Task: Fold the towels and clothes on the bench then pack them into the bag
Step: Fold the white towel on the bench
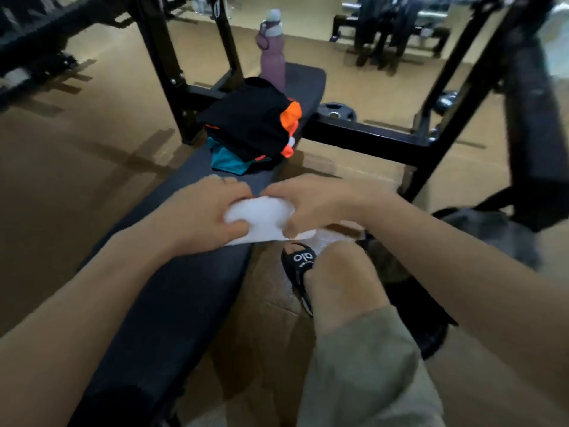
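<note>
We are mid-fold, as we judge it, on a small white towel [260, 218] at the near part of the bench [172, 291]. Our left hand [203, 215] pinches its left side, thumb underneath and fingers curled over the top; our right hand [317, 204] grips the right side the same way, so both hands are closed on cloth, not free. The towel is bunched between them, with a flat edge trailing on the bench pad and a corner hanging off toward our knee [341, 272]. It looks soft and thin, though blur hides the weave.

Next, we think, comes pressing the fold flat and squaring its edges, since limp cloth slumps if let go early.

The bench pad is dark, matte and slightly grained, long and narrow. Below its right edge a black slide sandal [300, 263] with white lettering sits on the tan floor. To our right lies a dark soft shape that may be the bag [480, 229]; we cannot tell for sure.

Farther along the bench rests a folded stack [249, 124]: smooth black fabric with orange trim over teal. Beyond it stands a mauve bottle [272, 53], ribbed and upright.
</note>
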`<state>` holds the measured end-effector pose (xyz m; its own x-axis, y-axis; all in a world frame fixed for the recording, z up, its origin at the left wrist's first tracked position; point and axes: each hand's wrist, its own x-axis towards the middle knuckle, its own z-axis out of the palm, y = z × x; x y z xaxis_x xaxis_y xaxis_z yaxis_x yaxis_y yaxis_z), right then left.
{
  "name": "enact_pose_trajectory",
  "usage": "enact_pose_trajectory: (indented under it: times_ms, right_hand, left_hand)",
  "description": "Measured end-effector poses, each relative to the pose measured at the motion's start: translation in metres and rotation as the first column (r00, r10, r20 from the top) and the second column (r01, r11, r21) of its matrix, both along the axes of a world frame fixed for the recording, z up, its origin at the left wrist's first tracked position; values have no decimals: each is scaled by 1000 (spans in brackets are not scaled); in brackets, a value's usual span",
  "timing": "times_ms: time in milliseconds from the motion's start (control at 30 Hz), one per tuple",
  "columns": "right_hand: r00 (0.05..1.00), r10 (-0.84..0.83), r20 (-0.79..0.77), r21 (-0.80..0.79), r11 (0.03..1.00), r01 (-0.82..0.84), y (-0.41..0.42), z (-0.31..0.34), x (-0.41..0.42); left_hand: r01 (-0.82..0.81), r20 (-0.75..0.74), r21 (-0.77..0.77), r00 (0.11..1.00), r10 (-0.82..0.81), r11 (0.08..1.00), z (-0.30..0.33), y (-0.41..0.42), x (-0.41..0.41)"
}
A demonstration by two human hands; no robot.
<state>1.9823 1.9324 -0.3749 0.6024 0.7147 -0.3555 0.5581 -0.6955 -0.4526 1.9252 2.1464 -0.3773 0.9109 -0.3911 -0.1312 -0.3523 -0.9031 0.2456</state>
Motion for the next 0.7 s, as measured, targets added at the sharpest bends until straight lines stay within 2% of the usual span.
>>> enact_pose_trajectory:
  times_ms: [100,200,333,433,567,633,700]
  right_hand:
    - [984,-178,14,35,984,177,-65,18,-20]
    - [958,-281,57,127,954,272,-121,7,-55]
    - [906,-401,133,100,915,391,-186,-42,-111]
    - [887,-456,74,-7,889,458,-222,-98,-143]
    - [883,-391,260,-272,847,456,-255,-176,-163]
    - [855,-375,358,-315,813,489,-265,-206,-162]
    - [801,-393,451,-327,762,559,-269,-231,-152]
  left_hand:
    - [104,70,-49,992,-100,993,15,-49,6]
    - [213,106,-50,973,-207,976,15,-99,8]
    - [328,5,1,945,-328,945,-18,-172,-4]
    - [404,-104,73,912,-396,912,-64,-221,-22]
    - [418,-282,97,882,-378,903,-126,-266,-49]
    - [411,-279,77,884,-376,908,-145,-278,-55]
    - [388,-216,52,904,-369,920,-153,-285,-52]
